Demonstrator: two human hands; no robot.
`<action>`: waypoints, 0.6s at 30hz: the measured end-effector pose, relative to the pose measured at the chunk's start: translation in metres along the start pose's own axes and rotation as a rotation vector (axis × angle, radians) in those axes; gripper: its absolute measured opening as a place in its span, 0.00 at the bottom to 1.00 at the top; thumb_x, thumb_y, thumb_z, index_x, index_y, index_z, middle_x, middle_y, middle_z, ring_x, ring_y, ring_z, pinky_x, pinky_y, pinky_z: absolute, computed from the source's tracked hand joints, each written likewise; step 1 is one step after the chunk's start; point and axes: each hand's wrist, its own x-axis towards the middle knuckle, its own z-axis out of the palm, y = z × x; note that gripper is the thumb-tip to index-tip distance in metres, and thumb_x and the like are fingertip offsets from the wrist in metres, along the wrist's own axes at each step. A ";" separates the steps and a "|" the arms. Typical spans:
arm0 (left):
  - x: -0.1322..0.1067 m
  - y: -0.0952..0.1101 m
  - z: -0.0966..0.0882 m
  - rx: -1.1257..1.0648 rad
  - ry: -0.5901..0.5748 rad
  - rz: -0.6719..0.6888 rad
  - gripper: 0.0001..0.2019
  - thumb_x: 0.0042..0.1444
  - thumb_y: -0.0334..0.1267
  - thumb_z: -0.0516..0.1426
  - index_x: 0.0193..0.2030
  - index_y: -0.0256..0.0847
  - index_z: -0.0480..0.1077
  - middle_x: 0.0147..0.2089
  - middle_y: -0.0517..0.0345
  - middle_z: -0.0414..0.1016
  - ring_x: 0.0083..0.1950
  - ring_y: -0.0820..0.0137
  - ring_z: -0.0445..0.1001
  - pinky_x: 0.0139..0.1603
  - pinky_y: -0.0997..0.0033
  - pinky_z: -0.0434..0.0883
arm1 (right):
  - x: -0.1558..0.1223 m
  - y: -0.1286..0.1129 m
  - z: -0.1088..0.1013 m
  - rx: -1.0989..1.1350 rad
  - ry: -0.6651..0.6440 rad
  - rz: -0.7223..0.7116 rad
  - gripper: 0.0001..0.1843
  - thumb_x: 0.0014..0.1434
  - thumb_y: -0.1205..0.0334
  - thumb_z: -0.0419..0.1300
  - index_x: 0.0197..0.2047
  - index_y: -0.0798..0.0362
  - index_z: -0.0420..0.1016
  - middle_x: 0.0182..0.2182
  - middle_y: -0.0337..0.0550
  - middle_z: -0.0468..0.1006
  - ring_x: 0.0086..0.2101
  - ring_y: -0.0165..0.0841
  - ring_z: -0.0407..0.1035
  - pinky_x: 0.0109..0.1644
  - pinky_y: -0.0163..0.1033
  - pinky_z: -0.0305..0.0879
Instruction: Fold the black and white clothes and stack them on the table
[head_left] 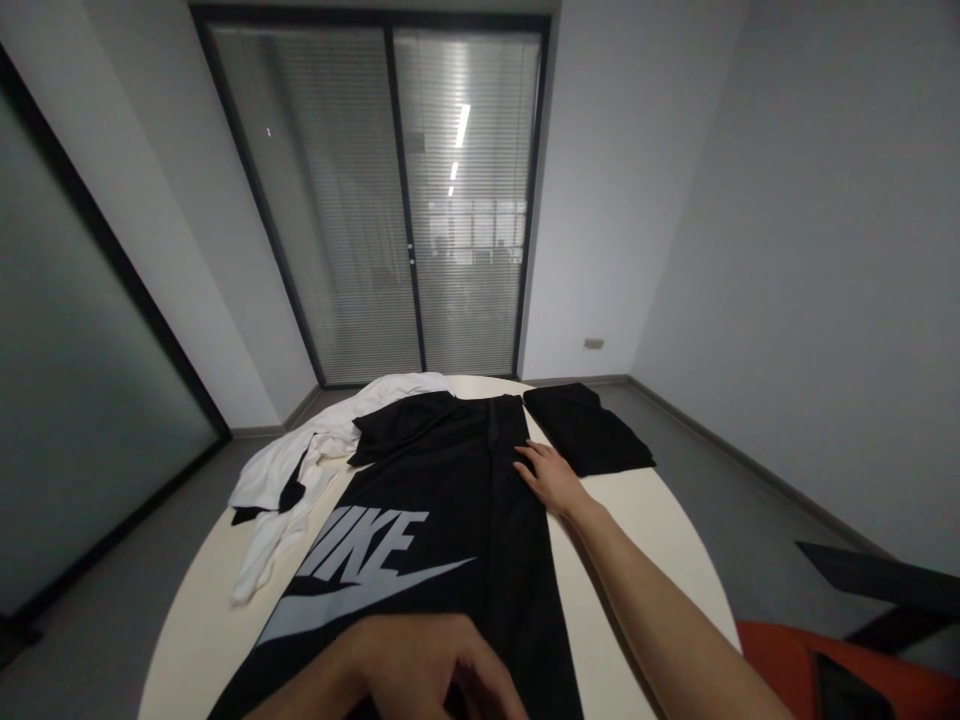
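A black T-shirt (457,480) with a large grey NIKE print is spread on the round table, its right side folded inward along a long straight edge. My right hand (551,478) lies on the cloth's right edge near the top, fingers stretched out and apart. At the bottom of the view, my left hand (420,660) is bent over the lower part of the shirt with its fingers curled down against the black cloth. Its fingertips are cut off by the frame's edge. One short sleeve (405,420) sticks out toward the upper left.
White clothing (315,450) with a black patch lies crumpled along the table's left side. A folded black garment (589,430) rests at the far right edge. The cream table (667,540) has a curved rim. An orange chair (795,660) stands at lower right; glass doors (367,200) are beyond.
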 end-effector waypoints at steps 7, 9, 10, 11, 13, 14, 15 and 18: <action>0.014 -0.006 0.006 0.764 0.160 0.020 0.33 0.58 0.46 0.64 0.70 0.53 0.62 0.78 0.49 0.46 0.77 0.45 0.42 0.71 0.32 0.44 | -0.002 -0.011 -0.004 0.018 0.009 0.048 0.25 0.69 0.48 0.52 0.60 0.52 0.75 0.63 0.51 0.70 0.63 0.42 0.62 0.68 0.46 0.56; 0.015 -0.011 0.006 0.870 0.085 -0.022 0.38 0.58 0.46 0.64 0.73 0.52 0.55 0.79 0.46 0.39 0.77 0.41 0.36 0.69 0.27 0.42 | -0.002 -0.012 -0.003 -0.001 -0.006 0.042 0.26 0.68 0.47 0.53 0.62 0.52 0.74 0.64 0.52 0.69 0.64 0.43 0.61 0.68 0.47 0.54; 0.016 -0.013 0.006 0.911 0.071 -0.028 0.39 0.58 0.46 0.63 0.74 0.51 0.53 0.79 0.44 0.38 0.77 0.40 0.36 0.69 0.26 0.42 | -0.002 -0.012 -0.002 -0.007 -0.007 0.041 0.27 0.68 0.47 0.53 0.62 0.53 0.73 0.65 0.52 0.68 0.64 0.43 0.61 0.68 0.47 0.54; 0.017 -0.015 0.008 0.948 0.072 -0.028 0.38 0.60 0.46 0.62 0.74 0.51 0.52 0.79 0.43 0.39 0.77 0.40 0.37 0.69 0.25 0.42 | -0.002 -0.012 -0.002 -0.009 -0.008 0.039 0.27 0.68 0.47 0.53 0.63 0.53 0.72 0.65 0.52 0.67 0.64 0.43 0.60 0.68 0.47 0.54; 0.019 -0.015 0.011 1.018 0.098 -0.017 0.35 0.64 0.46 0.58 0.75 0.50 0.51 0.78 0.43 0.41 0.77 0.40 0.40 0.69 0.25 0.43 | -0.002 -0.012 -0.002 -0.012 -0.017 0.033 0.27 0.68 0.47 0.53 0.64 0.52 0.71 0.66 0.52 0.66 0.64 0.43 0.60 0.68 0.47 0.53; 0.020 -0.015 0.013 1.050 0.112 -0.003 0.33 0.66 0.45 0.56 0.75 0.48 0.51 0.78 0.43 0.44 0.77 0.41 0.41 0.69 0.26 0.44 | -0.002 -0.013 -0.002 -0.016 -0.026 0.030 0.27 0.68 0.47 0.52 0.64 0.51 0.71 0.66 0.52 0.66 0.65 0.43 0.59 0.68 0.48 0.53; 0.021 -0.016 0.016 1.080 0.120 0.015 0.31 0.67 0.45 0.54 0.74 0.48 0.52 0.77 0.43 0.46 0.76 0.42 0.43 0.69 0.27 0.45 | -0.002 -0.013 -0.003 -0.025 -0.033 0.033 0.27 0.68 0.47 0.52 0.65 0.51 0.70 0.67 0.52 0.66 0.65 0.43 0.59 0.68 0.49 0.53; 0.029 -0.025 0.025 1.168 0.149 0.071 0.27 0.70 0.44 0.50 0.74 0.48 0.52 0.76 0.45 0.50 0.75 0.43 0.49 0.69 0.30 0.52 | -0.003 -0.016 -0.006 -0.071 -0.035 0.055 0.25 0.68 0.51 0.52 0.63 0.51 0.72 0.66 0.51 0.66 0.65 0.45 0.58 0.67 0.50 0.53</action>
